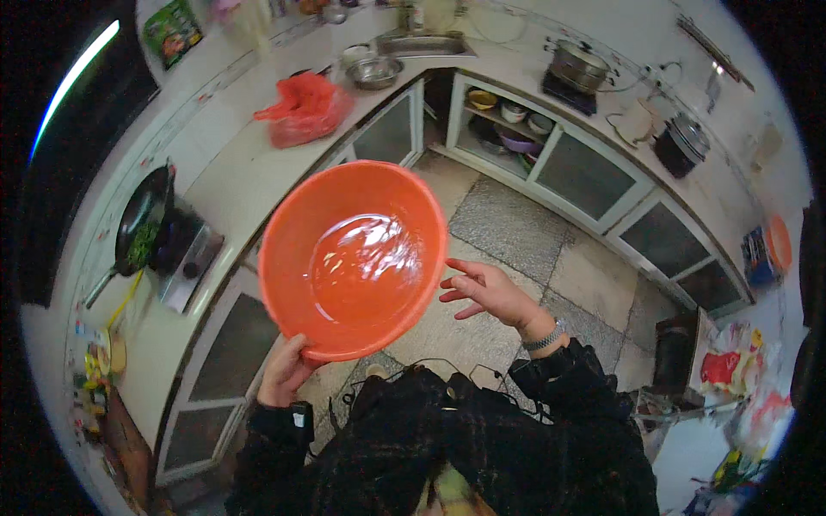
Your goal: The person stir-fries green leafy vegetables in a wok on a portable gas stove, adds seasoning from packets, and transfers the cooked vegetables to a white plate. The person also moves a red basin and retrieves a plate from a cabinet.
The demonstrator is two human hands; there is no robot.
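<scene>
An orange plastic basin is held up in front of me, over the floor and tilted so that its inside faces me. Bright reflections shine on its bottom; whether it holds water I cannot tell. My left hand grips the basin's near rim at the lower left, thumb over the edge and the other fingers hidden beneath. Close to the right side of the rim is my right hand, fingers spread and holding nothing. Its index fingertip is very near the rim; contact is unclear.
On the left counter stand a wok with greens, a gas stove and a red plastic bag. Metal bowls sit near the sink. The right counter carries a steel pot and a cooker. An open cabinet holds bowls.
</scene>
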